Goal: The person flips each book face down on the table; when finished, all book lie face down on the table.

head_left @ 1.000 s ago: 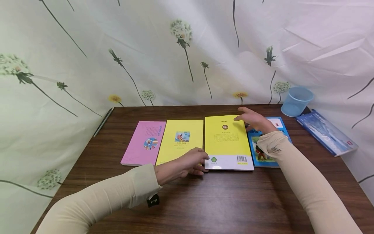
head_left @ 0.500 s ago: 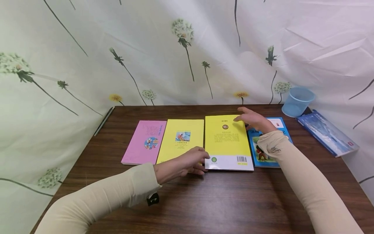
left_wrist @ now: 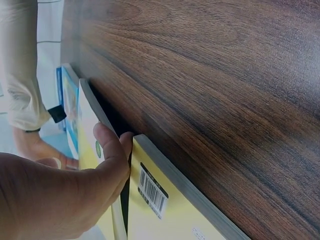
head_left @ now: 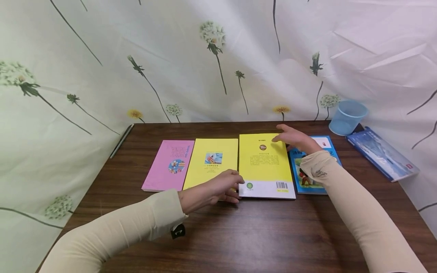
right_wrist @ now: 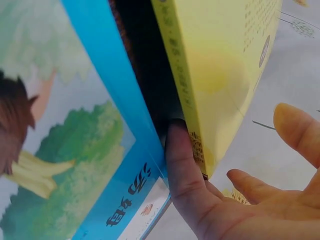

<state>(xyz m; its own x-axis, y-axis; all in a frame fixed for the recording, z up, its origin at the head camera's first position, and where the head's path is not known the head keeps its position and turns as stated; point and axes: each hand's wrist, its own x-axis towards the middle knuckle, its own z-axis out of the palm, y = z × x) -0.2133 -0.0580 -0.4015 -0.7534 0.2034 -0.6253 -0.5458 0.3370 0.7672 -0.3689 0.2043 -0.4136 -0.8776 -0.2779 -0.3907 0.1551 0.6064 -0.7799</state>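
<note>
A yellow book with a white lower band lies back cover up in a row of books. My left hand pinches its lower left edge, the thumb on the cover and fingers at its side; in the left wrist view a dark gap shows under that edge. My right hand is at its upper right corner. In the right wrist view one finger touches the book's spine, the others spread apart. To the left lies another yellow book; to the right, a blue picture book lies partly under the right forearm.
A pink book ends the row at the left. At the back right stand a light blue mesh bin and a thick blue book. A floral curtain hangs behind the brown wooden table.
</note>
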